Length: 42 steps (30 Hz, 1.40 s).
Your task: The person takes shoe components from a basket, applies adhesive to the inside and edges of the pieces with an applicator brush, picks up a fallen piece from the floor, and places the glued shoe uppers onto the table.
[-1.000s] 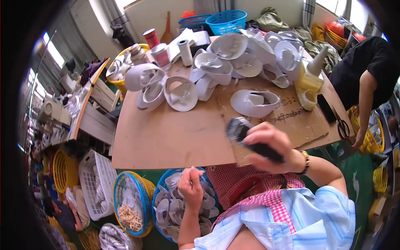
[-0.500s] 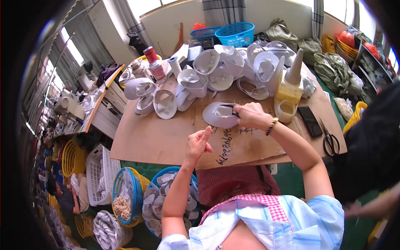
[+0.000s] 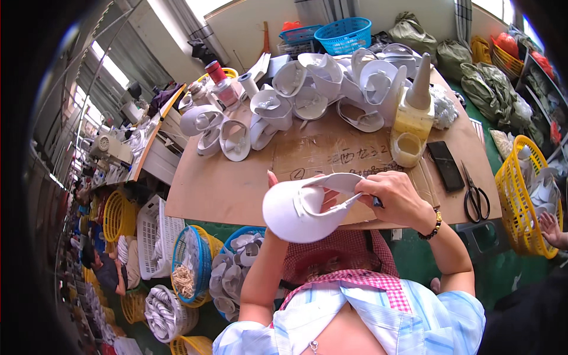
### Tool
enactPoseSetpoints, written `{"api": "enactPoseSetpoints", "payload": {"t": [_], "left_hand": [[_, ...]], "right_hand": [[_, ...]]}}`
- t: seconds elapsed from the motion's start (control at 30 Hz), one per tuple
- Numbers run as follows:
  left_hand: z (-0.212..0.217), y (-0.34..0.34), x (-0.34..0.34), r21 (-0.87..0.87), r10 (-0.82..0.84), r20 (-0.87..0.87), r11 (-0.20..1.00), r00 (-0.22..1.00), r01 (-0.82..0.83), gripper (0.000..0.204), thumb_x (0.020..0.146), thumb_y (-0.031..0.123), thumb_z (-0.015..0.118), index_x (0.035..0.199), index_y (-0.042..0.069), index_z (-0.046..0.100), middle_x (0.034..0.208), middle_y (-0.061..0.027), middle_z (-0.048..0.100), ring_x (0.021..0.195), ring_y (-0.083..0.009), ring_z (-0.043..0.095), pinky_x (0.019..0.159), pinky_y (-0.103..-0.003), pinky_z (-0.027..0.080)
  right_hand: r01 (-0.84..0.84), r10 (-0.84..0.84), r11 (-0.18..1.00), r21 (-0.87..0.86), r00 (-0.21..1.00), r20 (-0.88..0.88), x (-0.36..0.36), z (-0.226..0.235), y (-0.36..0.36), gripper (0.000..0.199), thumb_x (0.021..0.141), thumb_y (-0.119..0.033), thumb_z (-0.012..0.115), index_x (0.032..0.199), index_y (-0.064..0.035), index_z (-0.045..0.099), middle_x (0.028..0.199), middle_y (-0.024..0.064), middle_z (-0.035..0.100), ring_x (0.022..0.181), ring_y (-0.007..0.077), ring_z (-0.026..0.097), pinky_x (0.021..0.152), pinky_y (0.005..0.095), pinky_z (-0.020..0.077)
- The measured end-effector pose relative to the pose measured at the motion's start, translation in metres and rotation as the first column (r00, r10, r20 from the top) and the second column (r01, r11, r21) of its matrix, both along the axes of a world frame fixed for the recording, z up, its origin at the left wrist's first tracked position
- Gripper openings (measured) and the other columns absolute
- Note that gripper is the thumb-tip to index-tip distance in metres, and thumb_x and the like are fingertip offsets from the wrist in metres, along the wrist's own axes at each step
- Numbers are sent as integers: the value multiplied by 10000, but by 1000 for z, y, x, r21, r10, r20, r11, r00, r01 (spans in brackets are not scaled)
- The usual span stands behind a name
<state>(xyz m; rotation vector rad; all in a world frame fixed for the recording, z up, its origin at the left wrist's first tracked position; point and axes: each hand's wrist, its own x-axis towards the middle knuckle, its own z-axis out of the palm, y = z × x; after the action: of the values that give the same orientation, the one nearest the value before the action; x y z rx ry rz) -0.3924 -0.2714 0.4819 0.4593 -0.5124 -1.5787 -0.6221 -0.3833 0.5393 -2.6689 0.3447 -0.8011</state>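
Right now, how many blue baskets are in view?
4: larger basket and smaller basket at the back; left basket and right basket by the table's near-left corner. Others may be hidden.

The white visor-shaped piece [image 3: 287,218] is held up by the near edge of the table [image 3: 219,201], tilted, its broad, smooth, rounded front toward the lower left. A narrower band curves around an open middle, with the left hand's fingers [image 3: 329,200] showing through. The right hand [image 3: 395,198] pinches the band's right end; a small dark thing [image 3: 377,202] pokes out there, mostly hidden.
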Motion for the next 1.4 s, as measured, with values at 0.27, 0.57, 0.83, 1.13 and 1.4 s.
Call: {"api": "enactPoseSetpoints", "payload": {"t": [0.27, 0.57, 0.83, 1.13, 1.4], "left_hand": [[-7, 17, 5, 64, -78, 33, 995, 996, 76, 797, 901, 605, 479, 1399, -5, 351, 1350, -255, 476, 1183, -374, 534, 999, -505, 443], [-21, 17, 20, 185, 31, 281, 979, 959, -86, 493, 865, 34, 662, 1315, 27, 458, 1203, -99, 594, 1069, -197, 618, 929, -361, 522], [-20, -20, 11, 280, 316, 406, 850, 857, -446, 316, 906, 60, 637, 1205, 30, 542, 1086, -75, 659, 959, -174, 653, 821, -310, 556], [-30, -7, 15, 205, 270, 477, 891, 837, -404, 346, 919, 0, 571, 1245, 8, 456, 1174, -102, 594, 1063, -186, 614, 894, -359, 543], [-40, -5, 32, 323, 265, 461, 839, 847, -438, 343, 934, 18, 552, 1263, -6, 459, 1154, -125, 604, 1015, -216, 644, 865, -380, 578]], "right_hand": [[105, -143, 941, -321, 985, -96, -13, -9, -12, 283, 579, -52, 720, 816, -97, 573, 747, 40, 578, 739, 232, 607, 670, 367, 450], [38, -70, 979, -201, 985, -156, -1, -4, -40, 394, 662, -72, 732, 1019, -104, 569, 784, 58, 577, 797, 270, 609, 715, 395, 451], [375, -460, 865, 334, 859, 227, -57, 1, -102, 189, 836, -166, 727, 914, 3, 699, 786, 83, 674, 705, 133, 643, 667, 261, 519], [431, -609, 700, 570, 776, 162, -80, -38, -76, 196, 873, -151, 672, 820, 35, 704, 703, 60, 659, 576, 98, 593, 536, 234, 464], [-196, 50, 877, 438, 945, 324, 32, -64, -40, 79, 820, -30, 678, 883, 16, 689, 878, 109, 683, 748, 181, 659, 675, 272, 516]]}}
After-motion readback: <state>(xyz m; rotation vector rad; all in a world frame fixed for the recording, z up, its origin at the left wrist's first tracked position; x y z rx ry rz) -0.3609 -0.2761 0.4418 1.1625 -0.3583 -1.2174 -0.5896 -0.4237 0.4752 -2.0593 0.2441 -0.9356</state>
